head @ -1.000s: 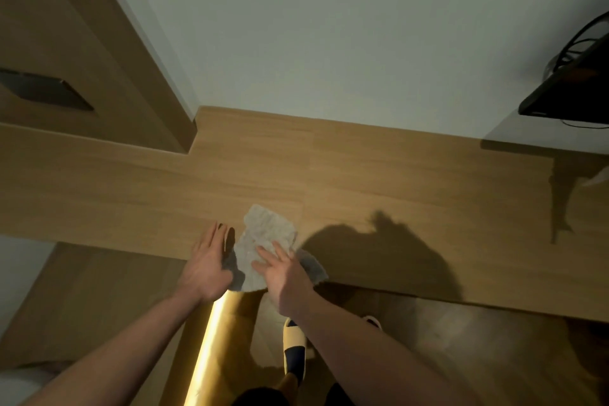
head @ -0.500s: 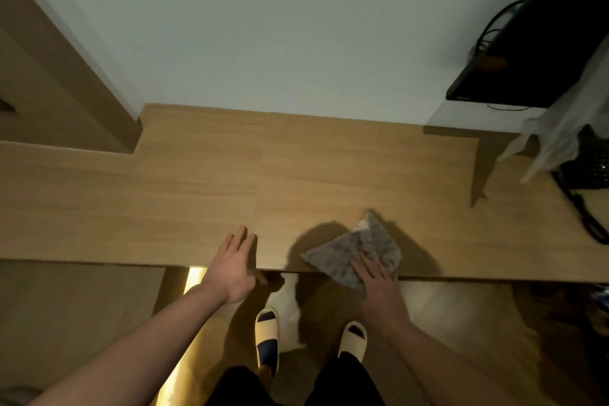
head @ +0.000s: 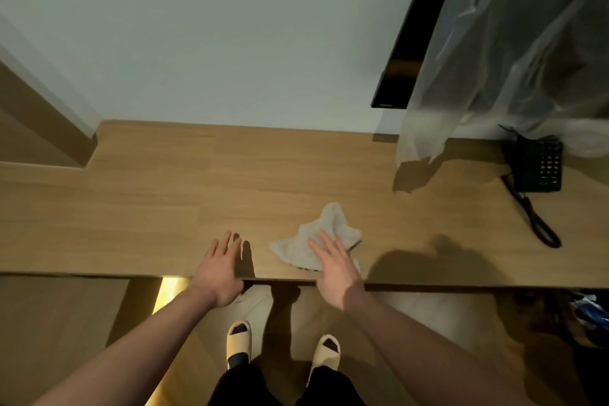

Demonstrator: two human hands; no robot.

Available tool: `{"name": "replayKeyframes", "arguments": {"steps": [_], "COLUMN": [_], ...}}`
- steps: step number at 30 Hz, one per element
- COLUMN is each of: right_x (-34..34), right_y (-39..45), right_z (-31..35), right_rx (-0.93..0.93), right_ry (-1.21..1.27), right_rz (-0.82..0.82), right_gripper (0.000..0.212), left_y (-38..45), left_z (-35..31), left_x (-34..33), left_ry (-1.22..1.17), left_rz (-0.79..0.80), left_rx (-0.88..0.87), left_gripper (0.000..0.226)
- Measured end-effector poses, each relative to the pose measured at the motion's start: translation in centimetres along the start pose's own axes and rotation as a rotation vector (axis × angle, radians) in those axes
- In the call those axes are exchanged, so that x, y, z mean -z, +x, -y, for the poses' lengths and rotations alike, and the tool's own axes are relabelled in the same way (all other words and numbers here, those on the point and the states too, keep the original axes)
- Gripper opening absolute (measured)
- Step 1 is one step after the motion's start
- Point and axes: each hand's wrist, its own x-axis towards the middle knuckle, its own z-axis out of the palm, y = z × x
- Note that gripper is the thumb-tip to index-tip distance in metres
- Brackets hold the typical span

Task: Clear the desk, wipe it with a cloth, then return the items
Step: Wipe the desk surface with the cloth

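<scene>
A crumpled pale grey cloth (head: 329, 227) lies on the wooden desk (head: 158, 201) near its front edge. My right hand (head: 336, 264) presses flat on the cloth's near part with straight fingers. My left hand (head: 219, 269) rests flat on the bare desk edge, a little to the left of the cloth and not touching it.
A black desk phone (head: 542, 163) with a coiled cord (head: 537, 221) sits at the back right. Above it hang a sheer plastic sheet (head: 514, 43) and a dark wall-mounted screen (head: 405, 43). A wood panel (head: 39, 128) bounds the desk at left. My slippered feet (head: 239, 339) stand below.
My right hand has slid the cloth to the right along the front edge. My left hand followed along the edge. The view turned right, bringing the phone and plastic sheet into sight.
</scene>
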Motion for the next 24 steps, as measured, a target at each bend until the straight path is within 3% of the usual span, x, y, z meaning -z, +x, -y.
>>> {"name": "replayKeyframes", "arguments": {"steps": [3,7,13,17,21,24], "right_x": [-0.9,-1.7,-0.1,3.0,6.5,8.5], "right_y": [1.0,0.4,-1.8,-3.9,-5.8,-6.0], "right_z": [2.4,0.5,-8.4,-15.8,-22.7,-24.6], "right_rx": [0.093,0.069,-0.009,-0.142,-0.439,-0.609], "right_ry": [-0.06,-0.096,-0.061,-0.064,-0.002,0.2], "right_rz": [0.149,0.267,0.158,0.096,-0.006,-0.128], "right_gripper": [0.095,0.097,0.102,0.092,0.078,0.064], "left_y": [-0.2,-0.3,3.0,5.1,5.6,5.1], "left_z": [-2.4,-5.1,-8.1,-10.8,-13.0,-14.1], "left_x": [-1.0,-2.1,-3.4,-4.5,-5.6,-6.3], "left_ry": [-0.01,0.079,0.141,0.165,0.199,0.236], "left_rz": [-0.012,0.005,0.097,0.148,0.228,0.288], "left_rx": [-0.009,-0.075,-0.11,-0.172,-0.198,-0.196], "left_gripper": [0.093,0.087,0.089,0.093,0.094,0.097]}}
